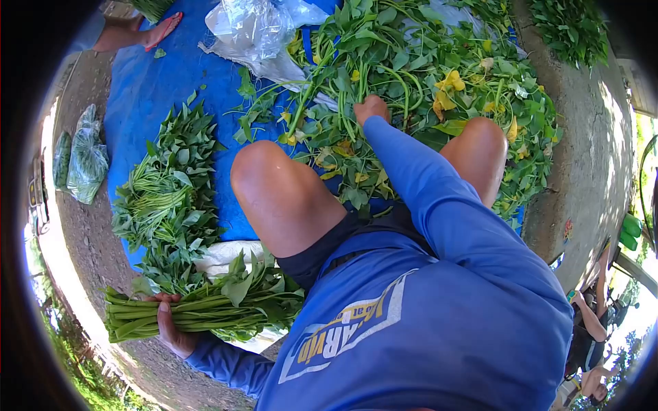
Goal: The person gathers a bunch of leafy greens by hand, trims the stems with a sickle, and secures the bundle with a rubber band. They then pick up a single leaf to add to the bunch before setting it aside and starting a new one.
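Note:
At the lower left, my left hand is closed around a thick bunch of leafy greens, its cut stem ends to the left and its leaves toward my lap. Higher up, between and beyond my knees, my right hand is closed at the long green stems in a loose pile of greens. Its fingertips are partly hidden. Yellowed leaves are mixed into that pile. Beside my left knee lies a heap of bundled greens.
A blue tarp lies under the greens. Clear plastic bags lie at its far side, and a filled plastic bag lies on the ground at left. A person's foot in a red flip-flop is at upper left; other people are at right.

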Demonstrator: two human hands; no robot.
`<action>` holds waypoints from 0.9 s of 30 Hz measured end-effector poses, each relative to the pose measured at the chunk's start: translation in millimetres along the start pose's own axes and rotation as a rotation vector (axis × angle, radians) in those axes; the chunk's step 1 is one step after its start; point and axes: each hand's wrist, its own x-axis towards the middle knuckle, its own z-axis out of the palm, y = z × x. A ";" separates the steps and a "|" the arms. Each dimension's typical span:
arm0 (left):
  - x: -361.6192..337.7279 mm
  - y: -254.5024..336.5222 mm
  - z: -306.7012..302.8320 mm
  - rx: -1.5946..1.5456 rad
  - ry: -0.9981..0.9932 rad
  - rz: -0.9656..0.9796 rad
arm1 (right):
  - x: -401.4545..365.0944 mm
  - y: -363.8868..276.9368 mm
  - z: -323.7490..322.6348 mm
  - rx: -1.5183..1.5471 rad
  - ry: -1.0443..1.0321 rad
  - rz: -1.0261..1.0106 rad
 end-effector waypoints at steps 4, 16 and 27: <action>6.3 -10.1 9.2 -0.031 -0.054 -0.026 | 38.1 25.7 20.9 0.001 0.125 0.029; 13.4 -20.1 36.3 -0.014 -0.249 0.063 | 59.1 -85.0 -209.8 -0.577 -0.353 -0.157; 9.1 -10.4 68.8 -0.074 -0.384 0.197 | 27.6 -195.3 -464.7 -1.051 0.420 -0.744</action>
